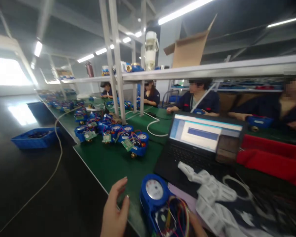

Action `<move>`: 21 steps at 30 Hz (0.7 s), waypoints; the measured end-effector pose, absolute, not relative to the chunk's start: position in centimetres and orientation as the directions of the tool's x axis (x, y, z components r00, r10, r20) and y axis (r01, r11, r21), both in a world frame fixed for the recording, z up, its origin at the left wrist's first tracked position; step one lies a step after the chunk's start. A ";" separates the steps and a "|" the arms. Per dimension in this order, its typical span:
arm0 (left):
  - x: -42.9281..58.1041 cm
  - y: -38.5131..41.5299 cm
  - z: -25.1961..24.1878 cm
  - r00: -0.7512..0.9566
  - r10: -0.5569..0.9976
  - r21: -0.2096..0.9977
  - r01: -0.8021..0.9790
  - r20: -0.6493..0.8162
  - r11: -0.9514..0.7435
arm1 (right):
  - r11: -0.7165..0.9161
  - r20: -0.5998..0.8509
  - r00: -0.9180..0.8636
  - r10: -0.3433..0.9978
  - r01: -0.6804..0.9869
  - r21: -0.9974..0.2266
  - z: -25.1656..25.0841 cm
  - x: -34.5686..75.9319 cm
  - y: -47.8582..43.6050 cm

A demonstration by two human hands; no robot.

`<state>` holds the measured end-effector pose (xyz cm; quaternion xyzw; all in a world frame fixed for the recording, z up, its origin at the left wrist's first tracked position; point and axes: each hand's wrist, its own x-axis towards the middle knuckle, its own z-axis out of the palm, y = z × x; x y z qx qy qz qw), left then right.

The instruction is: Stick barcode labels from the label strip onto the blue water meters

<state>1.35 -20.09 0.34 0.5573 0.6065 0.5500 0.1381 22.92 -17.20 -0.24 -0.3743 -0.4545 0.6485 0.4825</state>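
Note:
An open blue water meter [160, 204] with a white dial and loose coloured wires lies on the green bench [113, 164] at the bottom of the view. My left hand [114, 210] rests at the bench's near edge just left of the meter, fingers apart, holding nothing. My right hand [196, 225] shows only partly at the meter's right side, touching its wired end; whether it grips the meter is unclear.
A black laptop [202, 138] with a lit screen stands right of centre, white moulded parts [212, 194] in front of it. Several blue meters [115, 133] crowd the bench further back. A blue bin [36, 137] sits on the floor. Several seated people work across the bench.

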 end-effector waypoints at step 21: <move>2.8 -16.8 9.5 0.644 0.635 0.483 0.431 0.427 -0.762 | 0.606 0.514 -0.325 0.794 0.361 -0.709 3.8 28.2 -23.1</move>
